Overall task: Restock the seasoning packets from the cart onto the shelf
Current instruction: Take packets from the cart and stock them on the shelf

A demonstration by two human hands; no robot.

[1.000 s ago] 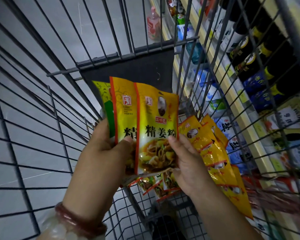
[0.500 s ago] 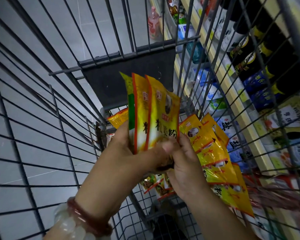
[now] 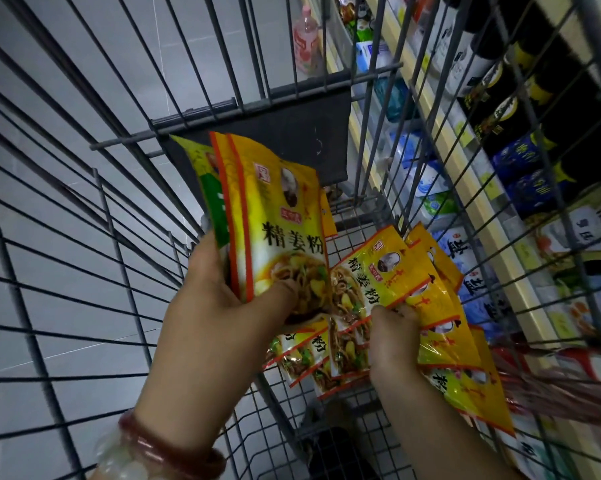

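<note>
Grey floor tiles (image 3: 94, 278) show through the bars of a wire cart (image 3: 84, 188), whose far end carries a dark panel (image 3: 292, 133). To the right, just beyond the cart's side, runs a shelf (image 3: 465, 188) with a pale edge strip, stocked with dark bottles (image 3: 506, 109) and blue-and-white salt bags (image 3: 472, 271); a pink bottle (image 3: 306, 39) stands on the floor farther off. The left hand (image 3: 229, 306), with a reddish bracelet (image 3: 167, 448) at the wrist, grips a small fan of seasoning packets (image 3: 278, 220) above the cart, thumb across the front one; they stand nearly upright, long axis vertical, top edges leaning away toward the dark panel, a green packet (image 3: 212, 199) at the back of the stack. The right hand (image 3: 392, 337) reaches down with fingers curled onto a loose pile of packets (image 3: 378, 282) lying in the cart against its right side; these lie slanted, overlapping, tops pointing up and right toward the shelf
</note>
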